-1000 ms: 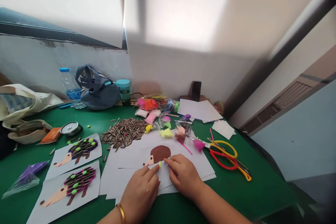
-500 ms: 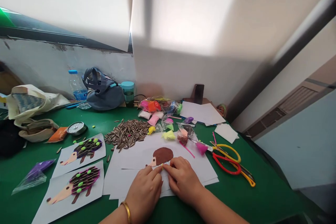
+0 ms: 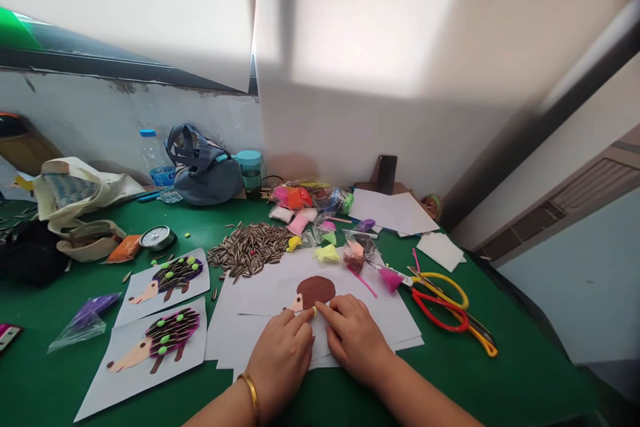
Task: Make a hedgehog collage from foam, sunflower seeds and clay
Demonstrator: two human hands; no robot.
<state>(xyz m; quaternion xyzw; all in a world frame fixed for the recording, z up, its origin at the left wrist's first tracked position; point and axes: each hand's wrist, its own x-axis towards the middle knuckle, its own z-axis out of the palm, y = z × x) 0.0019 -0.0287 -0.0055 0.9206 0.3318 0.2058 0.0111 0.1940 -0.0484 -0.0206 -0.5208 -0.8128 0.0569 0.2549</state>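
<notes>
A hedgehog of modelling clay, its rounded brown body (image 3: 318, 291) behind a pale face, lies on white paper in front of me. Just below it is a small yellow piece of clay (image 3: 315, 311), between my two index fingertips. My left hand (image 3: 284, 352) comes from the lower left with curled fingers, its index tip on the yellow clay. From the other side, my right hand (image 3: 359, 340) is also closed, its index fingertip against the clay at the body's lower edge. The thumbs are partly hidden.
Two finished-looking hedgehog pictures (image 3: 193, 363) lie left. Behind are striped sunflower seeds (image 3: 255, 250) and bagged coloured clay (image 3: 295, 198). Scissors with yellow and red handles (image 3: 440, 300) rest at right. A blue-grey bag (image 3: 207, 177) and a phone (image 3: 387, 175) stand by the wall.
The view has shifted slightly, so the table's things appear a little further right. My hands stay at the same spot, with the fingertips slightly shifted around the yellow clay.
</notes>
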